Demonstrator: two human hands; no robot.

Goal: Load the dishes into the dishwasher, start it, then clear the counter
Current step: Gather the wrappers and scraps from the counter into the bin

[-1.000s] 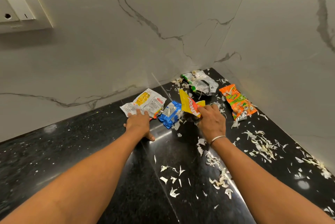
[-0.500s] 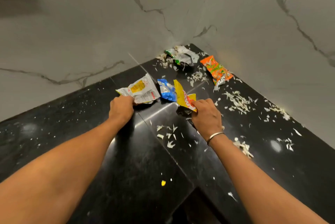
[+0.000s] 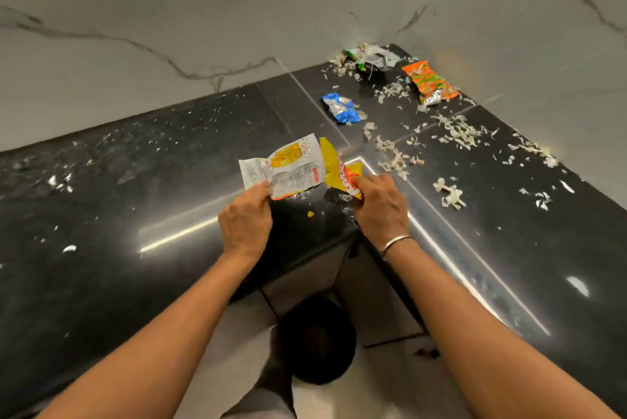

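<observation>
The black L-shaped tabletop (image 3: 101,283) meets the marble wall (image 3: 203,11) along its far edges. No dishwasher or dishes are in view, so the loading and starting steps cannot be checked. The work in hand appears to be the last phase, clearing the tabletop, and it looks only partly done. Below the inner corner of the tabletop, a dark round object (image 3: 317,340) stands on the floor, possibly a bin, though this cannot be confirmed. Near that inner corner, the left hand (image 3: 244,225) pinches the near edge of a white wrapper (image 3: 288,167) between thumb and curled fingers. Just beside it, the right hand (image 3: 381,208) has its fingers curled on a yellow wrapper (image 3: 339,174), with a dark crumpled film (image 3: 336,196) beneath. Both wrappers overlap at their inner edges. Three items lie unheld toward the far corner: an orange wrapper (image 3: 429,81), a green-and-silver wrapper (image 3: 371,59) against the corner itself, and a blue wrapper (image 3: 341,108) nearer the hands. Pale vegetable shreds (image 3: 454,126) are scattered along the right-hand leg of the tabletop, with finer flecks on the left-hand leg. A small yellow crumb (image 3: 310,214) sits between the hands. Judged remaining: three wrappers, then the shreds and flecks.
</observation>
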